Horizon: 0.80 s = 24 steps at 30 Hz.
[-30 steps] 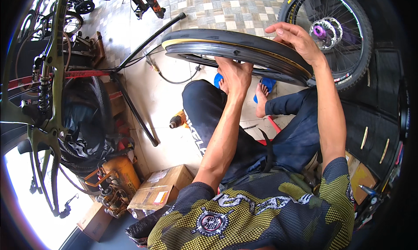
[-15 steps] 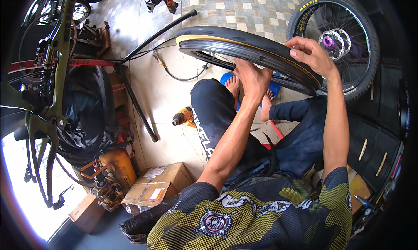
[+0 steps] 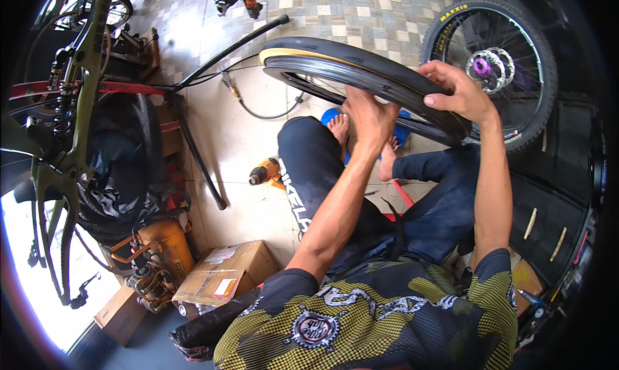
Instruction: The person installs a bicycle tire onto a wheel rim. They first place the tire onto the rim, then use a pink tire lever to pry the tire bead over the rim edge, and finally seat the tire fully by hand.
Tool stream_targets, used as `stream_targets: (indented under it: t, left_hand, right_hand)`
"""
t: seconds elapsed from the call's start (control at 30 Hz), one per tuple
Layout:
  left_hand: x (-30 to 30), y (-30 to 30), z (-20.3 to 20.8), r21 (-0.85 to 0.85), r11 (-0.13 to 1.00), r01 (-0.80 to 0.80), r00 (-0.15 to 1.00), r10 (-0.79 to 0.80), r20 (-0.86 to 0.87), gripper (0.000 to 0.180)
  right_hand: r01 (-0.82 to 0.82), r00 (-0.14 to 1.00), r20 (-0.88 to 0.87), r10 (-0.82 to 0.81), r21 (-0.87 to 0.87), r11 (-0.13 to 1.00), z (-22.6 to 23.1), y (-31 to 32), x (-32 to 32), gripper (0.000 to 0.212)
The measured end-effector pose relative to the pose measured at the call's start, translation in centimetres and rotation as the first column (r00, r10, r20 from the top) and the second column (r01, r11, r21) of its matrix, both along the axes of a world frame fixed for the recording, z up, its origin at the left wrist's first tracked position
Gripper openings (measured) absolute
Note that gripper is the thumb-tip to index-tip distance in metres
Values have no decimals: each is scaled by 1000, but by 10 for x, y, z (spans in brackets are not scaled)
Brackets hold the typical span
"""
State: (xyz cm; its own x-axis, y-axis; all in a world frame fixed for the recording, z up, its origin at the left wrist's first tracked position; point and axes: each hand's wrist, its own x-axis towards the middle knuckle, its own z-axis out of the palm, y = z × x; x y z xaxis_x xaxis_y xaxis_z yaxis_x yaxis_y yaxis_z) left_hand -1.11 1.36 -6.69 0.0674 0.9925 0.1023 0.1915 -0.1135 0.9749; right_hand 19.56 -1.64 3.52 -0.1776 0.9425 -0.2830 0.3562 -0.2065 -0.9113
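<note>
I am seated, holding a bicycle rim [image 3: 335,75] at a tilt above my lap. Around it lies a black tyre [image 3: 342,49] with a tan edge that shows along the far left side. My left hand [image 3: 371,115] reaches up from below and is closed on the rim's near side; its fingertips are hidden behind the rim. At the right end, my right hand [image 3: 459,96] grips the tyre, thumb on the near side and fingers over the top. Whether the tyre's edge sits inside the rim there, I cannot tell.
A wheel with a knobby tyre [image 3: 545,73] lies at the right. An orange heat gun [image 3: 265,171] and a hose [image 3: 258,115] are on the floor. Black stand legs [image 3: 196,151] cross the left, near a green bike frame [image 3: 84,112]. Cardboard boxes [image 3: 222,270] stand lower left.
My right hand has shifted slightly along the tyre, its thumb now lying flatter against the side. Less of the tan edge shows near it. My left hand keeps its hold.
</note>
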Motion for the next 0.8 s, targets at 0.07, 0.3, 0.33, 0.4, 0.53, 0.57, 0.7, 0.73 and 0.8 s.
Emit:
stream_targets:
  t: [0.07,0.3,0.33,0.4,0.53,0.57,0.7,0.73,0.8]
  left_hand:
    - [-3,2,-6,16,1000,-12,1000,12,-11,49]
    - [-9,-4,-7,19,999,50,995,-48,-88,47]
    - [-8,-5,-7,14,998,58,996,-57,-68,48]
    - [-8,-7,-6,11,996,86,994,-85,-63,51]
    - [-7,-9,-12,40,997,71,993,-67,-96,53]
    - [-7,-9,-14,59,996,62,992,-55,-113,53]
    - [-6,-11,-17,29,998,63,996,-61,-67,59]
    - [-7,-9,-15,2,998,61,996,-61,-67,58]
    - [-9,-5,-11,-52,997,56,996,-60,-68,58]
  right_hand:
    - [-63,995,-76,58,-60,996,3,7,1,51]
    - [-122,987,-129,93,-244,962,-1,28,-3,44]
    - [-106,990,-116,77,-264,959,0,28,-8,45]
    - [-97,993,-94,72,-293,951,1,28,-14,51]
    - [-50,993,-113,22,-253,966,4,27,-20,54]
    - [-29,993,-121,-2,-253,967,4,27,-17,54]
    - [17,984,-169,-55,-220,975,1,30,-9,53]
    - [5,982,-184,-48,-225,974,2,31,-10,53]
    - [-3,976,-213,-44,-220,976,3,28,-18,48]
